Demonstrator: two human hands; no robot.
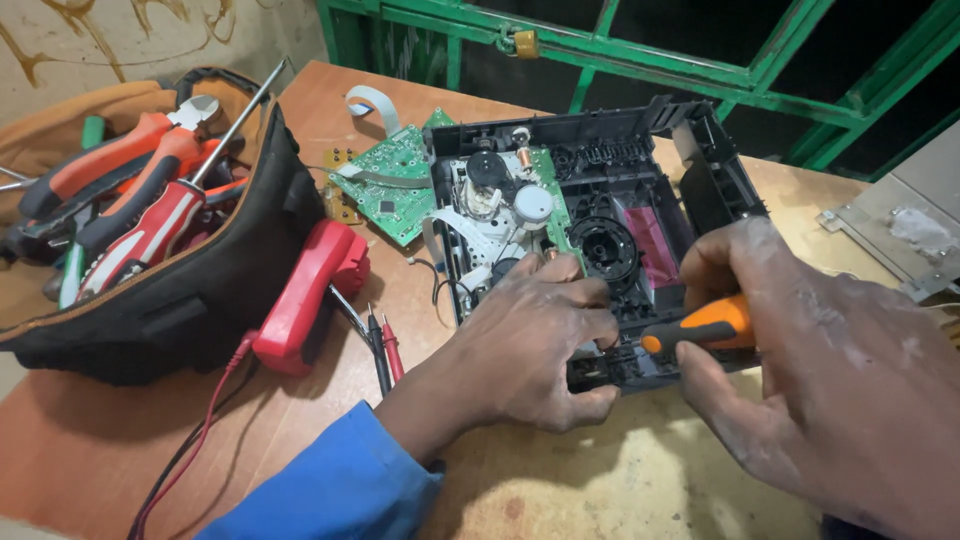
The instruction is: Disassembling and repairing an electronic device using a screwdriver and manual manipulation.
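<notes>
Near the table's front edge, the left hand (535, 345) is pressing curled fingers on the chassis (600, 230) to steady it, while the right hand (800, 350) is pinching the screwdriver (700, 328) into it.

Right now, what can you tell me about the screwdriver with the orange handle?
The screwdriver has an orange handle with a black collar, plastic or rubber by its look. The right hand wraps most of the handle, holding it almost level, tip pointing left into the front edge of the opened black device. The shaft and tip are mostly hidden between the device and the left hand, which rests on the device beside it.
</notes>
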